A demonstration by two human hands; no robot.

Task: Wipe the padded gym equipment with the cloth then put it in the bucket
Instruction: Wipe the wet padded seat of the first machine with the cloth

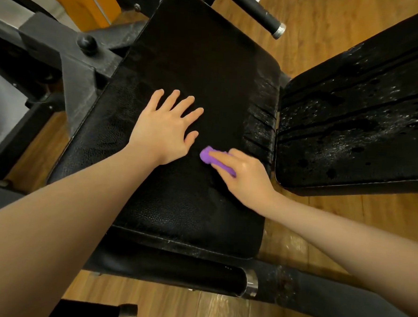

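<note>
Fingers of the right hand (246,175) pinch the purple cloth (209,156) mid-frame; the left hand (165,131) lies spread. Wet foam on the right pad (351,132) may be missed.

Warm wood-plank floor (307,49) spreads beneath a black metal machine frame (70,51), glossy with reflected light.

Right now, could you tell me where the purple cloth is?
The purple cloth is bunched under the right hand on the black seat pad, just right of the left hand.

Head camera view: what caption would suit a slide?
Right hand presses a purple cloth onto a black padded seat; left hand rests flat beside it.
</note>
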